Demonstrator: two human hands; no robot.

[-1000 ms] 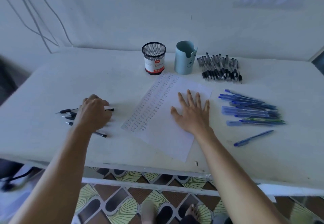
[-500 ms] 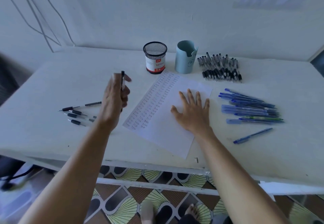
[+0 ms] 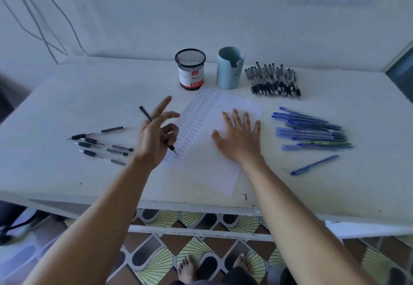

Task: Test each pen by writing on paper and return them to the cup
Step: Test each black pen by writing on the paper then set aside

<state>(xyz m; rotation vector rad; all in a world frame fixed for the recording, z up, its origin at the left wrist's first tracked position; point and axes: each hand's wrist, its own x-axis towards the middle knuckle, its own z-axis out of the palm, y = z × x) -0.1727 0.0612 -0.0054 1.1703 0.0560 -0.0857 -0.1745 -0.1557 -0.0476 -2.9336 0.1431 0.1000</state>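
Holding black pen (image 3: pixel 145 115) loosely in left hand (image 3: pixel 154 137), two fingers splayed out, rest curled round barrel, tip down just over left edge of paper (image 3: pixel 210 168) by written rows. Pinning paper w/ right hand (image 3: pixel 239 137): flat, fingers spread, gripping nothing. Beyond, mesh cup (image 3: pixel 190 68) & blue cup (image 3: pixel 229 70) at paper's far end; spare black pens (image 3: pixel 100 145) on table (image 3: pixel 67 106) to left, blue pens (image 3: pixel 312 132) to right. Risk, prob.: dropping pen or skidding tip from slack grip; letting paper slide by lifting palm.

White table (image 3: pixel 67 106) against a pale wall (image 3: pixel 201 5) with loose cables (image 3: pixel 48 45), patterned floor tiles (image 3: pixel 156 258) beneath
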